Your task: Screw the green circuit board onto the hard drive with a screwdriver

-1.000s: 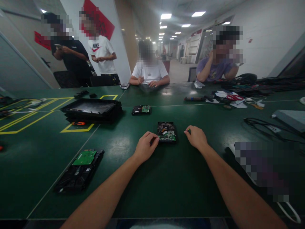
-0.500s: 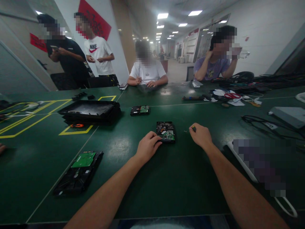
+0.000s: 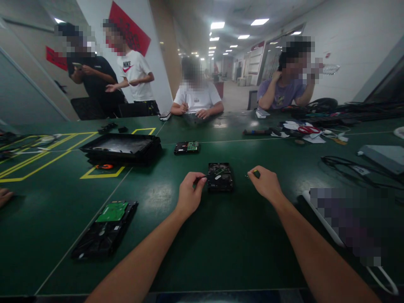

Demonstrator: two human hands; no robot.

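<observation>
In the middle of the table lies a black hard drive (image 3: 220, 185), its metal underside up. My left hand (image 3: 191, 191) is closed, pinching the edge of a circuit board (image 3: 218, 171) that is tilted up over the drive, its green side seen at a steep angle. To the right of the drive, my right hand (image 3: 265, 182) is closed around a screwdriver (image 3: 256, 173); only part of its dark and yellow handle shows. Tiny screws (image 3: 246, 176) lie by the right fingertips, partly covered.
Another hard drive (image 3: 105, 229) with a green board lies front left, a smaller one (image 3: 187, 147) farther back. Black trays (image 3: 121, 148) are stacked at left, an orange-handled tool (image 3: 104, 166) before them. Cables (image 3: 344, 166) and a grey box (image 3: 383, 156) lie right. Several people are across the table.
My left hand has moved slightly left and raised the circuit board, which lay flat on the drive before. My right hand has shifted a little left, closer to the screws.
</observation>
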